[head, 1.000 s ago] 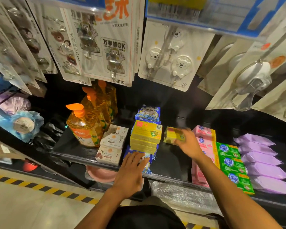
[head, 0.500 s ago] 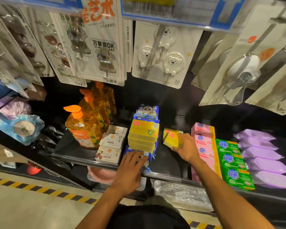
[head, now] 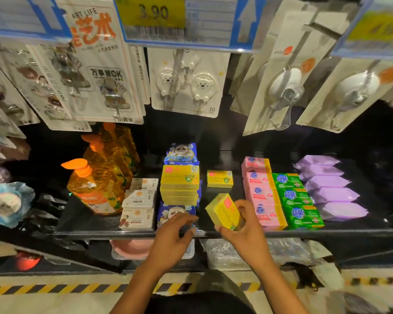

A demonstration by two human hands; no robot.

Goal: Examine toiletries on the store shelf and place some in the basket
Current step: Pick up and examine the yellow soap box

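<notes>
My right hand (head: 245, 230) grips a yellow soap box (head: 222, 210), lifted and tilted above the front of the black shelf (head: 114, 224). One more yellow box (head: 219, 179) lies alone further back on the shelf. A stack of the same yellow boxes (head: 179, 184) stands to the left on blue packets (head: 182, 152). My left hand (head: 174, 232) hovers at the shelf's front edge over a blue packet (head: 173, 211), fingers loosely curled, holding nothing that I can see. No basket is in view.
Orange pump bottles (head: 95, 184) and white boxes (head: 138, 205) stand at the left. Pink soaps (head: 261, 193), green soaps (head: 297, 200) and purple packs (head: 329, 189) fill the right. Carded hooks (head: 188, 82) hang above, under a price tag (head: 154, 14). A pink tub (head: 132, 248) sits below.
My right hand has pulled the yellow box forward off the shelf toward me and tilted it. My left hand has lifted off the blue packet and curled its fingers.
</notes>
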